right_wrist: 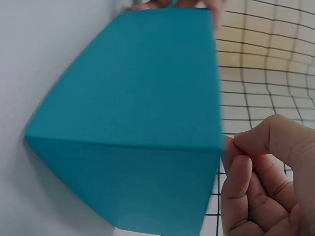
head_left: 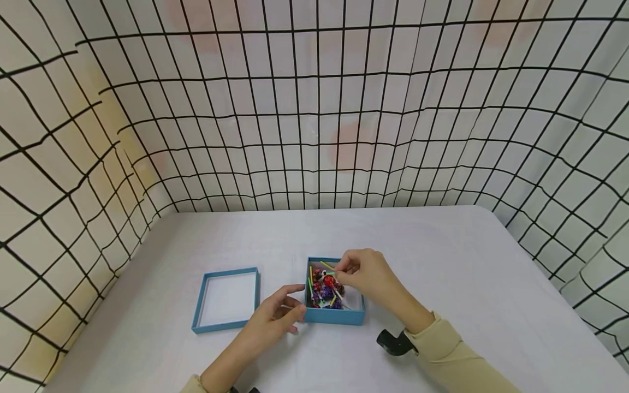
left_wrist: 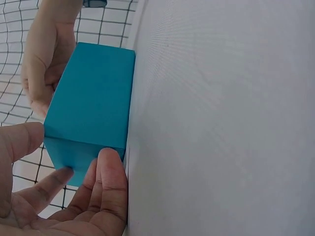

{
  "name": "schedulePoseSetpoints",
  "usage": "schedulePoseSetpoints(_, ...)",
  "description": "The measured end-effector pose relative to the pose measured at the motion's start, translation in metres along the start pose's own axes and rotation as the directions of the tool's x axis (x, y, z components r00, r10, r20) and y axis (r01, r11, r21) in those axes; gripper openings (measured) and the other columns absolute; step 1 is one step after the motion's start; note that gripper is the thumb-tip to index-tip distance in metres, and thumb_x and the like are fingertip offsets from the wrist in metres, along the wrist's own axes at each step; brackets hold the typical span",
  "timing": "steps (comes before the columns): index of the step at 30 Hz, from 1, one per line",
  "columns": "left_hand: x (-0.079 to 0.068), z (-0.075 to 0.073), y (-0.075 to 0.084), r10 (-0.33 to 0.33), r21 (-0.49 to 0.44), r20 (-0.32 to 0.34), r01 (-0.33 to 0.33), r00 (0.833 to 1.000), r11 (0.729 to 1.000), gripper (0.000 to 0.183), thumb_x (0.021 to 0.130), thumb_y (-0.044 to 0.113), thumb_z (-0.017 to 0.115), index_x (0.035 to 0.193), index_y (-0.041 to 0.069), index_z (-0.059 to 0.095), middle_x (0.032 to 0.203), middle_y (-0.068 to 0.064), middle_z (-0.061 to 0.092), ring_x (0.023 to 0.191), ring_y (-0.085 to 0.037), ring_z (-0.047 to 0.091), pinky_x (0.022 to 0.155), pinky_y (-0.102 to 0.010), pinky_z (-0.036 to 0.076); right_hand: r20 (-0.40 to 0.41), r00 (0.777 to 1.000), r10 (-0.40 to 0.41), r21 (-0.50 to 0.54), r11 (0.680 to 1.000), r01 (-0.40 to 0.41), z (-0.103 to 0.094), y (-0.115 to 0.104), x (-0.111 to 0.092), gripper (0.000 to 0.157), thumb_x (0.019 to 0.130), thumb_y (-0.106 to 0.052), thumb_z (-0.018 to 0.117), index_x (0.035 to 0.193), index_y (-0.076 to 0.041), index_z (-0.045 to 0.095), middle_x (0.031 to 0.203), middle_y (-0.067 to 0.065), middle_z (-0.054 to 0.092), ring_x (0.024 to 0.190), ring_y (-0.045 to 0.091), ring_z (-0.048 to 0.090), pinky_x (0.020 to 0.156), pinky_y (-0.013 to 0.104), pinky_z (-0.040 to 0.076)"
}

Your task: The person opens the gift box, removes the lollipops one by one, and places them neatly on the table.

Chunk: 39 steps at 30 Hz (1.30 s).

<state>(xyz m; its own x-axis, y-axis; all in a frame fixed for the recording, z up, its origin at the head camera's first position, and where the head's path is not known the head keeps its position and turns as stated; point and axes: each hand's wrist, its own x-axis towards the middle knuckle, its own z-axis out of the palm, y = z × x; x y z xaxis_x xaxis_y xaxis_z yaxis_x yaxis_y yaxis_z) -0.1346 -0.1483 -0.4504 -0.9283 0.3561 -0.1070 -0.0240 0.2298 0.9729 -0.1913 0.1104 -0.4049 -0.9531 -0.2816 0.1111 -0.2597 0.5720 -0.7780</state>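
A blue box [head_left: 335,316] on the table holds several lollipops [head_left: 326,292] in red and purple wrappers, with yellow, green and white sticks. Fingertips of my left hand [head_left: 275,314] rest against the box's left side near the front corner. In the left wrist view, the left hand [left_wrist: 74,206] spreads its thumb and fingers over that end wall. Over the right part of the box, my right hand [head_left: 363,275] pinches a lollipop stick between thumb and forefinger. From the right wrist, the right hand [right_wrist: 266,177] shows behind the box wall [right_wrist: 128,83], which hides the lollipop.
To the left of the box lies a blue-rimmed lid [head_left: 196,316] with its white inside facing up. The white table [head_left: 442,245] runs back to a white wall with a black grid [head_left: 314,114], which also encloses both sides. A black device [head_left: 395,343] sits at the right wrist.
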Motion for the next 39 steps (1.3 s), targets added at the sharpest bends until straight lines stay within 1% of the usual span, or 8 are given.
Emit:
schedulePoseSetpoints(7,0.000,0.000,-0.002,0.015,0.001,0.007,-0.015,1.000,1.000,0.052,0.109,0.025,0.066,0.155,0.007,0.052,0.116,-0.016,0.069,0.098,-0.024,0.071,0.076,-0.029,0.064,-0.015,1.000,0.023,0.048,0.999,-0.023,-0.021,0.006,-0.011,0.004,0.096,-0.017,0.079,0.093,-0.016,0.079,0.089,-0.002,0.077,0.083,0.015,0.067,0.069,0.028,0.051)
schedulePoseSetpoints(11,0.000,0.000,-0.003,0.013,0.006,0.007,-0.013,1.000,1.000,0.052,0.109,0.026,0.066,0.155,0.008,0.052,0.117,-0.017,0.069,0.099,-0.024,0.072,0.077,-0.029,0.064,-0.022,0.999,0.042,0.099,0.994,-0.039,-0.034,0.013,-0.017,0.008,0.097,-0.020,0.081,0.096,-0.012,0.078,0.094,0.002,0.078,0.087,0.020,0.069,0.073,0.027,0.054)
schedulePoseSetpoints(15,0.000,-0.001,-0.004,0.010,0.004,0.006,-0.010,1.000,1.000,0.052,0.109,0.026,0.066,0.155,0.008,0.052,0.117,-0.016,0.069,0.098,-0.024,0.072,0.076,-0.029,0.064,-0.019,0.996,0.093,0.177,0.980,-0.088,-0.046,0.020,-0.022,0.015,0.098,-0.021,0.081,0.103,-0.007,0.078,0.099,0.007,0.079,0.092,0.026,0.072,0.081,0.027,0.057)
schedulePoseSetpoints(19,0.000,-0.001,-0.005,0.015,0.007,0.003,-0.015,1.000,1.000,0.050,0.109,0.024,0.065,0.154,0.007,0.052,0.116,-0.018,0.068,0.097,-0.024,0.072,0.076,-0.028,0.064,-0.013,0.991,0.131,0.227,0.966,-0.124,-0.058,0.029,-0.026,0.020,0.100,-0.021,0.078,0.109,-0.003,0.076,0.101,0.010,0.080,0.096,0.021,0.071,0.088,0.032,0.056)
schedulePoseSetpoints(24,-0.001,-0.001,-0.004,0.017,0.007,0.002,-0.017,1.000,1.000,0.050,0.109,0.023,0.065,0.154,0.006,0.051,0.116,-0.019,0.068,0.097,-0.024,0.072,0.076,-0.028,0.064,-0.008,0.988,0.157,0.277,0.949,-0.148,-0.073,0.045,-0.033,0.022,0.104,-0.020,0.073,0.112,0.000,0.073,0.099,-0.001,0.080,0.099,0.017,0.067,0.089,0.030,0.052)
schedulePoseSetpoints(28,0.000,0.000,-0.004,0.015,0.000,0.000,-0.015,1.000,1.000,0.050,0.109,0.023,0.066,0.154,0.007,0.051,0.116,-0.018,0.068,0.096,-0.024,0.072,0.076,-0.028,0.064,-0.006,0.984,0.176,0.331,0.929,-0.164,-0.085,0.058,-0.035,0.020,0.105,-0.018,0.070,0.111,0.000,0.072,0.096,-0.008,0.077,0.095,0.010,0.062,0.084,0.025,0.050)
schedulePoseSetpoints(33,0.001,0.001,-0.004,0.014,-0.002,0.005,-0.014,1.000,1.000,0.050,0.109,0.024,0.066,0.154,0.007,0.051,0.116,-0.017,0.067,0.097,-0.024,0.072,0.076,-0.028,0.063,0.017,0.976,0.217,0.421,0.884,-0.204,-0.098,0.075,-0.036,0.010,0.105,-0.018,0.070,0.104,-0.008,0.073,0.093,-0.012,0.075,0.093,0.009,0.062,0.081,0.022,0.051)
schedulePoseSetpoints(39,0.001,0.002,-0.004,0.012,0.009,0.005,-0.012,1.000,1.000,0.050,0.109,0.024,0.066,0.154,0.008,0.051,0.116,-0.018,0.068,0.096,-0.024,0.072,0.076,-0.027,0.063,0.048,0.968,0.245,0.456,0.857,-0.239,-0.109,0.096,-0.038,0.008,0.107,-0.020,0.068,0.104,-0.016,0.075,0.096,-0.014,0.076,0.095,0.009,0.064,0.080,0.021,0.052)
